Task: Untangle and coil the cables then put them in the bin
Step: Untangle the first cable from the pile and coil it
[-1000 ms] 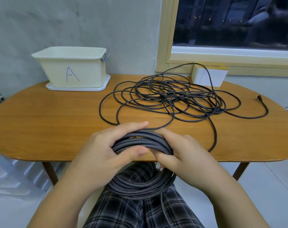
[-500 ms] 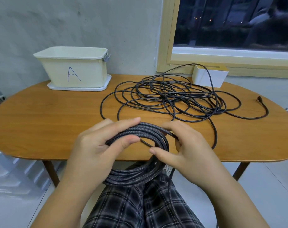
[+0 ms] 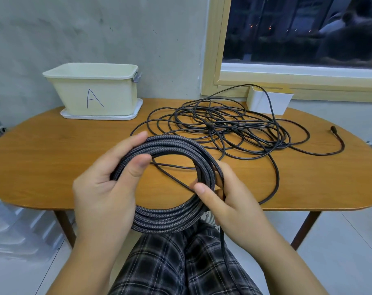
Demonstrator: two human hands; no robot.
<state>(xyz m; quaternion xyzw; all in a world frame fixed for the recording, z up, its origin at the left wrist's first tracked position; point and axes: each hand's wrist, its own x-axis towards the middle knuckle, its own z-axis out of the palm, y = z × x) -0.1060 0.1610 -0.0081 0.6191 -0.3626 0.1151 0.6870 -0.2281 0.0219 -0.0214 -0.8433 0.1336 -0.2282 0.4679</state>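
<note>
We find the braided coil [image 3: 172,184] held above the table [image 3: 42,162] edge: left hand [image 3: 108,184] grips its left side, right hand [image 3: 229,201] pinches the right, keeping loops together. The bin [image 3: 93,92] stands well apart.

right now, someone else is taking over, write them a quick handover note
Left hand grips the braided coil on its left side; right hand pinches its right side, a loose tail hanging down past the lap.
Thin cable lies tangled on the table, uncoiled.
Bin marked A stands at the table's far left.
Done: braided cable nearly coiled.
Left: bin that coil, then untangle, coil and bin the thin cable.
</note>
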